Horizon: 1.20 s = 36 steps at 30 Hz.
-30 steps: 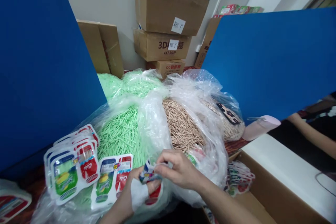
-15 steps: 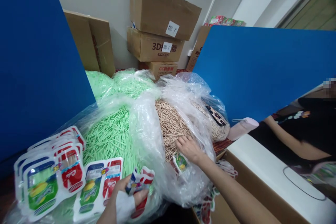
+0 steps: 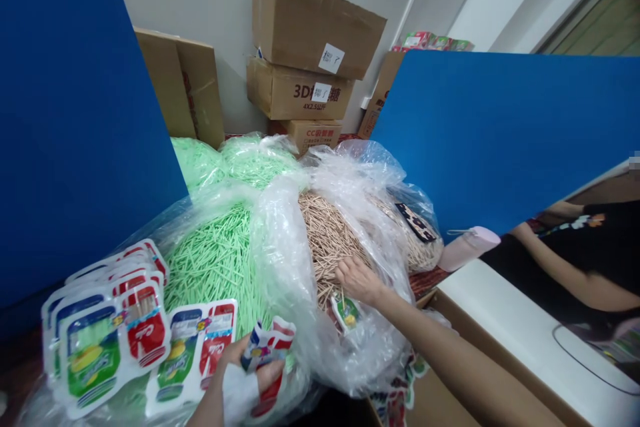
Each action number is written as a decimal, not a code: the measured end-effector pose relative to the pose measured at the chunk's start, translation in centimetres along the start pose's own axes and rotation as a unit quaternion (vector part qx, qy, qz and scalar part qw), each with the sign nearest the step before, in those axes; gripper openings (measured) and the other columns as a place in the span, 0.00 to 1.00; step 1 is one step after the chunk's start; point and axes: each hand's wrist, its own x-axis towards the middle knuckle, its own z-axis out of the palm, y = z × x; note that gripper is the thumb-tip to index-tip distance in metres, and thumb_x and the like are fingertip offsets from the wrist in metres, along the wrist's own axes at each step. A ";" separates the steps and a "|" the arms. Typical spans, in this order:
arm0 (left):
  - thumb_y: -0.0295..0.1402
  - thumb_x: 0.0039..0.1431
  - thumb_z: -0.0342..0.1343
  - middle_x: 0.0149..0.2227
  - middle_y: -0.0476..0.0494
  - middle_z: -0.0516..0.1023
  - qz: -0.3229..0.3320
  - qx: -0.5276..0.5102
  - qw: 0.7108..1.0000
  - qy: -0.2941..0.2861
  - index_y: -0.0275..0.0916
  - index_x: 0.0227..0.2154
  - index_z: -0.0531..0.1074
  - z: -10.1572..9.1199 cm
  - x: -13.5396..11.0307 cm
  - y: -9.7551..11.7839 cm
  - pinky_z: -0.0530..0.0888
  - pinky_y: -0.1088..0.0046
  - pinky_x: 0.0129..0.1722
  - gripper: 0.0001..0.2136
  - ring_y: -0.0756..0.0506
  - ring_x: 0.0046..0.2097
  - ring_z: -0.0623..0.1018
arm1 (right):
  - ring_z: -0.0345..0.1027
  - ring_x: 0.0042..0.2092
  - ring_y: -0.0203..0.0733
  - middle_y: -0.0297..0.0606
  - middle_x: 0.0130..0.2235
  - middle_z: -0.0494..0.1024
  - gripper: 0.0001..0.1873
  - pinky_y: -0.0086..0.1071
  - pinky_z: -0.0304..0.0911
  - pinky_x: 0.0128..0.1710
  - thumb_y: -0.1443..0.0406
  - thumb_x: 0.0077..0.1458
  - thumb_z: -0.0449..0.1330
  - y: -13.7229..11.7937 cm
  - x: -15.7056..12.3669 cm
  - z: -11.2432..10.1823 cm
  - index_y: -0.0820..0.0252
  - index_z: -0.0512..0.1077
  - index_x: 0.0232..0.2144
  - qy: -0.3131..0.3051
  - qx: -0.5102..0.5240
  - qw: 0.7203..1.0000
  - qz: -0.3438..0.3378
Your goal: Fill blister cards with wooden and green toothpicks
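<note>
My left hand [image 3: 253, 367], with a white wrapping at the wrist, is closed around a folded red, white and blue candy pouch [image 3: 270, 341]. At the bag's opening, the curled fingers of my right hand [image 3: 357, 280] dig into a heap of thin brown sticks [image 3: 327, 230]; some sticks are pinched under the fingertips. Just below this hand, a green-printed pouch [image 3: 347, 311] lies on the sticks. Green sticks [image 3: 215, 257] fill the clear bag on the left. A flat Sprite-and-Cola pouch [image 3: 183, 357] rests in front of them, beside a stack of similar pouches [image 3: 95, 360].
Blue panels [image 3: 75, 113] [image 3: 500, 133] stand on both sides. Cardboard boxes [image 3: 310, 33] are stacked by the wall. An open carton [image 3: 425, 387] holds pouches at lower right, near a pink bottle [image 3: 470, 248]. Another person [image 3: 590, 273] sits at the right.
The fingers of my right hand have curled inward on the brown sticks, where they were spread before. My left hand keeps its hold on the pouch. The view has shifted slightly.
</note>
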 end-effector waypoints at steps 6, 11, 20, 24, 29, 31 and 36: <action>0.38 0.36 0.69 0.20 0.45 0.78 0.019 -0.002 0.999 0.032 0.34 0.24 0.76 -0.8 0.4 0.2 0.71 0.70 0.26 0.13 0.44 0.24 0.75 | 0.67 0.42 0.50 0.49 0.37 0.75 0.10 0.41 0.55 0.46 0.73 0.55 0.50 0.2 -0.3 -1.4 0.64 0.69 0.37 -0.045 0.153 0.984 0.079; 0.39 0.33 0.72 0.21 0.46 0.79 -0.012 -0.134 0.991 -0.014 0.34 0.25 0.77 0.2 0.4 1.9 0.72 0.72 0.27 0.17 0.46 0.24 0.76 | 0.66 0.32 0.43 0.38 0.28 0.72 0.11 0.34 0.59 0.35 0.62 0.60 0.48 0.9 -1.3 -2.6 0.60 0.66 0.31 -0.084 0.361 0.918 0.141; 0.33 0.34 0.73 0.35 0.40 0.83 -0.048 -0.348 0.926 -0.138 0.34 0.37 0.79 4.1 3.0 7.1 0.75 0.74 0.31 0.23 0.46 0.31 0.80 | 0.47 0.18 0.28 0.23 0.22 0.54 0.19 0.24 0.48 0.18 0.47 0.56 0.43 -1.2 -4.6 -5.1 0.55 0.55 0.27 -0.079 0.692 0.688 0.203; 0.32 0.40 0.71 0.28 0.46 0.81 0.007 -0.390 0.905 -0.170 0.34 0.31 0.76 8.0 4.7 8.1 0.74 0.73 0.32 0.14 0.48 0.28 0.78 | 0.45 0.16 0.25 0.21 0.20 0.55 0.21 0.22 0.43 0.16 0.45 0.51 0.53 -4.2 -5.1 -6.8 0.56 0.57 0.28 -0.046 0.826 0.518 0.218; 0.33 0.39 0.71 0.27 0.46 0.81 0.008 -0.382 0.913 -0.142 0.33 0.33 0.76 11.0 5.9 8.3 0.73 0.74 0.28 0.17 0.49 0.25 0.77 | 0.47 0.13 0.25 0.21 0.16 0.61 0.17 0.22 0.42 0.13 0.52 0.47 0.60 -6.5 -5.7 -7.9 0.57 0.60 0.28 -0.090 0.888 0.418 0.168; 0.32 0.38 0.72 0.29 0.46 0.81 -0.004 -0.391 0.910 -0.139 0.33 0.36 0.76 11.3 6.0 8.1 0.73 0.75 0.28 0.19 0.49 0.26 0.78 | 0.49 0.13 0.25 0.20 0.16 0.62 0.17 0.22 0.42 0.13 0.53 0.45 0.61 -6.5 -5.8 -7.9 0.57 0.61 0.30 -0.134 0.905 0.374 0.155; 0.34 0.38 0.72 0.27 0.45 0.81 -0.025 -0.379 0.914 -0.140 0.32 0.37 0.76 11.3 6.2 7.3 0.74 0.71 0.29 0.21 0.46 0.27 0.79 | 0.57 0.15 0.26 0.21 0.17 0.66 0.18 0.21 0.43 0.15 0.56 0.42 0.64 -6.6 -5.0 -7.4 0.57 0.61 0.31 -0.172 0.928 0.301 0.138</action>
